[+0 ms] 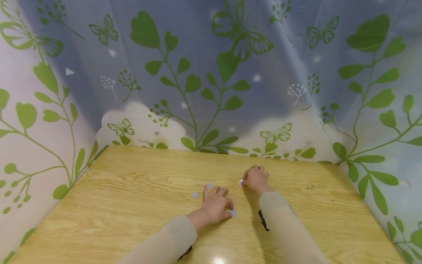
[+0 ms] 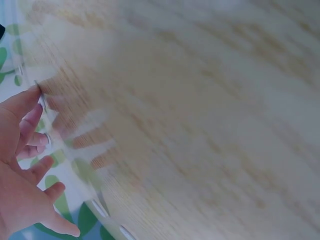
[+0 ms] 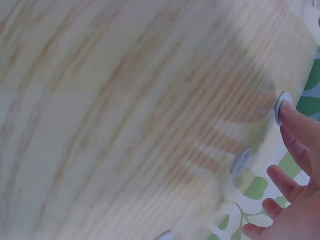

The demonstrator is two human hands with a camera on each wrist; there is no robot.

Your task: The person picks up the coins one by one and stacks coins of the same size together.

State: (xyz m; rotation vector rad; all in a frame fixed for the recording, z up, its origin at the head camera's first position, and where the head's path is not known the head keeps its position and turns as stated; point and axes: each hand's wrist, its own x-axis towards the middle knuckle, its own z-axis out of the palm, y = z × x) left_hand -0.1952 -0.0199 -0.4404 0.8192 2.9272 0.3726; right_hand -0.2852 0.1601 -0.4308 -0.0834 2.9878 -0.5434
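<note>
My left hand hovers low over the wooden table, its thumb and index finger pinching a small pale disc at the edge. Its other fingers are spread. Farther right, my right hand pinches another round disc between thumb and fingertips. Up close in the right wrist view, that disc is white and thin, held at the fingertips. Two more pale discs, one to the left and one by the left fingertips, lie on the table.
A curtain with green leaves and butterflies surrounds the table at the back and sides. Small dark marks show on the wood to the right. Light sleeves cover both forearms, with black straps underneath.
</note>
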